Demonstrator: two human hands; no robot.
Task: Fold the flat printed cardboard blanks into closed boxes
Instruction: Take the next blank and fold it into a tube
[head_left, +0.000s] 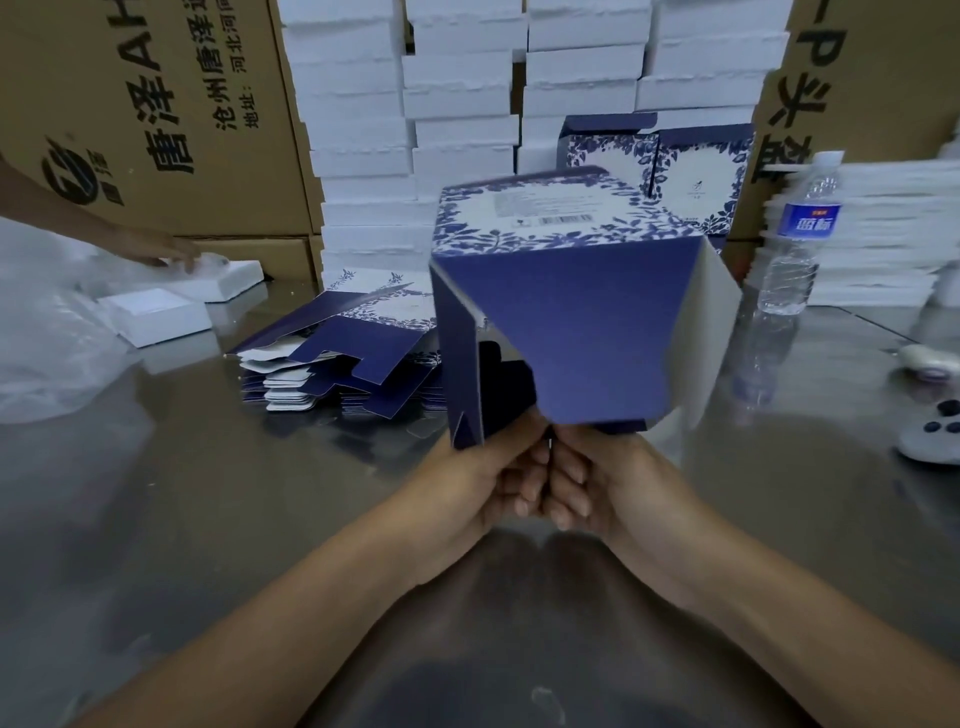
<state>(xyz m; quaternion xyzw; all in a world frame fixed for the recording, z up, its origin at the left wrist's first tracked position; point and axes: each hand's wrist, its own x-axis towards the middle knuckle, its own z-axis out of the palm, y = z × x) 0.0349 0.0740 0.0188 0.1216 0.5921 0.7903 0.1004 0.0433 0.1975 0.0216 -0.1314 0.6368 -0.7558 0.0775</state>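
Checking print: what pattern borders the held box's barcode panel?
The barcode panel has blue leaves on white; head view.

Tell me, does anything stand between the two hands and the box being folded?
Nothing visible does. The left hand and the right hand grip the half-folded box at its near bottom flaps. The stack of flat blanks lies behind it to the left, the water bottle to the right, neither in between.

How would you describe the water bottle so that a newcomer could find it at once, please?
Start at the steel table and look right of the blue box held up in the middle. The bottle stands upright there, in front of a pile of white sheets. It is the only clear thing with a blue label.
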